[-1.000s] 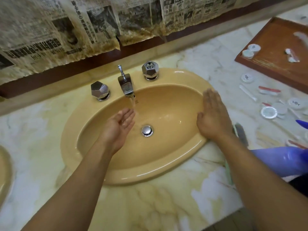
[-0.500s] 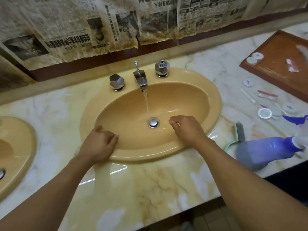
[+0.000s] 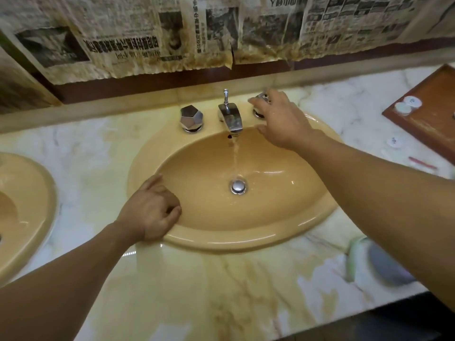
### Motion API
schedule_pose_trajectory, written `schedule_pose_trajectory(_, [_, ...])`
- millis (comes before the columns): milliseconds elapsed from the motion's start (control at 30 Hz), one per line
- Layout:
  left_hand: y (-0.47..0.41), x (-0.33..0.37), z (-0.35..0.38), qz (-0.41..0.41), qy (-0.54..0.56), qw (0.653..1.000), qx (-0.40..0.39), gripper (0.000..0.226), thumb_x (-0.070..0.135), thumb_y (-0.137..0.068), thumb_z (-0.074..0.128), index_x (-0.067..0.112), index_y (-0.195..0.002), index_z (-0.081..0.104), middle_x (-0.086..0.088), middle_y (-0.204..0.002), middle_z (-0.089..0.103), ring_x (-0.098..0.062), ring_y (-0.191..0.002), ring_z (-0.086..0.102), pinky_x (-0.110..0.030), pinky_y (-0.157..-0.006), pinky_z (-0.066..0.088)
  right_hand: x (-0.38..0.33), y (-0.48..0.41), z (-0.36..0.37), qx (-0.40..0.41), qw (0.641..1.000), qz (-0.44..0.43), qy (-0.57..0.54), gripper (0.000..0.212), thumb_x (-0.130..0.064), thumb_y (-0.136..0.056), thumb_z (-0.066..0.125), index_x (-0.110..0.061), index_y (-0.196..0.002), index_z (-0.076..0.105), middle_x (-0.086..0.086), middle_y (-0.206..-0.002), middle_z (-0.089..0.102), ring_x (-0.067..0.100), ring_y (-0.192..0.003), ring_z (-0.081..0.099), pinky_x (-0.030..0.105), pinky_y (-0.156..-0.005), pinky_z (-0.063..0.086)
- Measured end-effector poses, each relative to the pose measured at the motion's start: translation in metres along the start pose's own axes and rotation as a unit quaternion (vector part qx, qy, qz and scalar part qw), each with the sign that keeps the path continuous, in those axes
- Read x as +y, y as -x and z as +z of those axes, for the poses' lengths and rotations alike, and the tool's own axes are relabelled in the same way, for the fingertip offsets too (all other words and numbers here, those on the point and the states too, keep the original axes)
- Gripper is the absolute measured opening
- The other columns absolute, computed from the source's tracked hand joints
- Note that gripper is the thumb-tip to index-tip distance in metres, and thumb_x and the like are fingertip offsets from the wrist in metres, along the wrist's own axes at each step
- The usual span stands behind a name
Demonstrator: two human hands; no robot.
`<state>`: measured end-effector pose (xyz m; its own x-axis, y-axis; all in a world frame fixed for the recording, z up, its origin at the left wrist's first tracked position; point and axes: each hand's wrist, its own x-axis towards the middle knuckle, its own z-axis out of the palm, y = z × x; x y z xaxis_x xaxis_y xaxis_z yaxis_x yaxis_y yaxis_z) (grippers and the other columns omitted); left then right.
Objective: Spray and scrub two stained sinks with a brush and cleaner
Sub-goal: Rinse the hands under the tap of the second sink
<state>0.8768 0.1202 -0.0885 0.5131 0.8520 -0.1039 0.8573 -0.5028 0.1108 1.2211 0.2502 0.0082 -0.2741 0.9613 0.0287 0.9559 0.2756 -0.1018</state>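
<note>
A yellow-beige sink [image 3: 246,244] sits in the marble counter, and water runs from its chrome faucet [image 3: 230,119] towards the drain [image 3: 238,187]. My right hand [image 3: 283,119] reaches over the back rim and grips the right tap knob [image 3: 263,97], which it mostly covers. My left hand [image 3: 150,212] rests on the sink's front left rim, fingers loosely curled over the edge and holding nothing. A second sink [image 3: 22,205] shows at the left edge. A green-handled brush [image 3: 353,257] and a blue spray bottle [image 3: 389,267] lie on the counter, partly hidden under my right forearm.
The left tap knob [image 3: 191,118] stands untouched. A brown wooden tray [image 3: 428,114] holding small white lids sits at the back right, with loose small toiletries [image 3: 394,141] on the marble beside it. Stained newspaper [image 3: 147,45] covers the wall behind.
My right hand left the bowl and moved up to the right tap knob. My left hand, earlier under the water, stays on the front left rim. The view moved closer.
</note>
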Motion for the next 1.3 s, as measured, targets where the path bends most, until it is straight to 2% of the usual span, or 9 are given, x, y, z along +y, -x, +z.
schedule_pose_trajectory(133, [0.001, -0.002, 0.002, 0.009, -0.008, 1.000, 0.008, 0.042, 0.046, -0.090, 0.035, 0.030, -0.080, 0.073, 0.019, -0.080, 0.069, -0.004, -0.099, 0.060, -0.033, -0.127, 0.002, 0.015, -0.038, -0.005, -0.078, 0.994, -0.064, 0.047, 0.067, -0.023, -0.096, 0.068, -0.029, -0.155, 0.039, 0.011, -0.168, 0.019, 0.036, -0.150, 0.026, 0.052, -0.118, 0.034])
schedule_pose_trajectory(267, [0.002, -0.001, 0.001, 0.015, -0.008, 1.000, 0.013, 0.039, 0.045, -0.090, 0.037, 0.029, -0.076, 0.070, 0.021, -0.078, 0.066, -0.004, -0.101, 0.058, -0.037, -0.128, 0.003, 0.033, -0.059, -0.018, -0.153, 0.976, -0.138, 0.064, 0.058, -0.008, -0.095, 0.063, -0.026, -0.149, 0.051, 0.008, -0.163, 0.034, 0.032, -0.144, 0.039, 0.043, -0.114, 0.036])
schedule_pose_trajectory(433, [0.002, 0.001, -0.001, 0.015, -0.012, 1.000, 0.014, 0.040, 0.043, -0.091, 0.037, 0.028, -0.074, 0.070, 0.022, -0.077, 0.066, -0.004, -0.099, 0.057, -0.038, -0.128, 0.003, 0.035, -0.062, -0.023, -0.138, 0.972, -0.176, 0.074, 0.053, -0.004, -0.093, 0.067, -0.019, -0.143, 0.059, 0.010, -0.156, 0.046, 0.033, -0.139, 0.047, 0.042, -0.111, 0.041])
schedule_pose_trajectory(600, [0.002, 0.002, -0.002, 0.008, -0.015, 1.000, 0.010, 0.042, 0.043, -0.091, 0.034, 0.027, -0.072, 0.069, 0.022, -0.078, 0.067, -0.005, -0.098, 0.057, -0.036, -0.127, 0.000, 0.036, -0.059, -0.021, -0.110, 0.975, -0.187, 0.057, 0.049, 0.000, -0.091, 0.067, -0.015, -0.138, 0.064, 0.013, -0.144, 0.056, 0.036, -0.129, 0.054, 0.045, -0.099, 0.049])
schedule_pose_trajectory(767, [0.002, 0.003, -0.003, 0.005, -0.022, 1.000, 0.003, 0.043, 0.044, -0.092, 0.033, 0.028, -0.074, 0.070, 0.022, -0.078, 0.067, -0.003, -0.099, 0.056, -0.036, -0.127, -0.002, 0.041, -0.060, -0.010, -0.091, 0.976, -0.195, 0.044, 0.050, 0.003, -0.088, 0.070, -0.011, -0.136, 0.065, 0.015, -0.142, 0.057, 0.036, -0.129, 0.055, 0.046, -0.104, 0.048])
schedule_pose_trajectory(933, [0.001, 0.003, -0.004, 0.001, -0.024, 1.000, 0.001, 0.044, 0.044, -0.092, 0.032, 0.028, -0.076, 0.071, 0.022, -0.079, 0.067, -0.003, -0.100, 0.055, -0.035, -0.127, -0.002, 0.040, -0.060, -0.004, -0.099, 0.981, -0.164, 0.038, 0.054, 0.003, -0.090, 0.067, -0.016, -0.140, 0.061, 0.011, -0.145, 0.051, 0.036, -0.124, 0.056, 0.044, -0.100, 0.049])
schedule_pose_trajectory(1067, [0.001, 0.003, -0.003, 0.002, -0.025, 1.000, 0.002, 0.045, 0.044, -0.092, 0.031, 0.028, -0.076, 0.070, 0.023, -0.079, 0.067, -0.004, -0.099, 0.056, -0.037, -0.128, 0.001, 0.038, -0.057, 0.016, -0.077, 0.991, -0.103, 0.040, 0.056, 0.001, -0.091, 0.064, -0.021, -0.142, 0.057, 0.008, -0.151, 0.042, 0.041, -0.114, 0.059, 0.045, -0.092, 0.053])
schedule_pose_trajectory(1200, [0.001, 0.004, -0.003, 0.001, -0.029, 1.000, -0.004, 0.045, 0.045, -0.091, 0.031, 0.029, -0.076, 0.070, 0.023, -0.080, 0.067, -0.004, -0.100, 0.055, -0.037, -0.128, 0.001, 0.025, -0.059, 0.016, -0.053, 0.997, -0.046, 0.016, 0.044, -0.006, -0.094, 0.063, -0.015, -0.137, 0.062, 0.011, -0.137, 0.052, 0.039, -0.111, 0.060, 0.038, -0.087, 0.051])
schedule_pose_trajectory(1300, [0.001, 0.004, -0.003, -0.001, -0.033, 0.999, 0.000, 0.045, 0.045, -0.091, 0.031, 0.029, -0.076, 0.070, 0.022, -0.079, 0.067, -0.003, -0.099, 0.055, -0.036, -0.127, -0.001, 0.004, -0.059, 0.018, -0.021, 0.999, 0.046, -0.006, 0.029, -0.010, -0.095, 0.062, -0.011, -0.123, 0.068, 0.017, -0.126, 0.057, 0.041, -0.108, 0.061, 0.037, -0.086, 0.050])
